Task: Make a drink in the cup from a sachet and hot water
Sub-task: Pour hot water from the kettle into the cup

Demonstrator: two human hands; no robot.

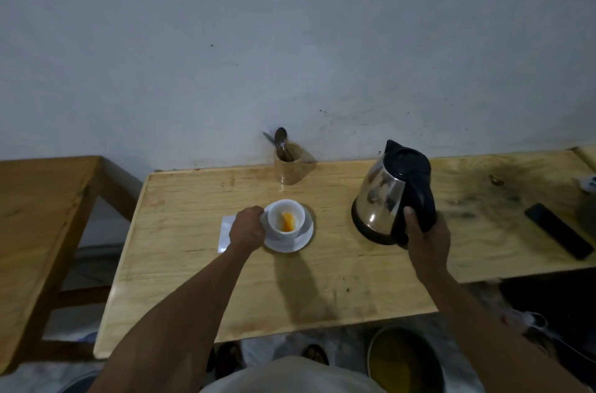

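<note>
A white cup stands on a white saucer near the middle of the wooden table. Orange powder lies inside the cup. My left hand grips the cup's handle on its left side. A white sachet lies flat on the table, partly hidden under that hand. To the right stands a steel kettle with a black lid and handle. My right hand is closed around the kettle's black handle. The kettle rests on the table.
A wooden holder with a spoon and another utensil stands against the wall behind the cup. A black phone lies at the table's right end. A second wooden table stands at left. A metal basin sits on the floor below.
</note>
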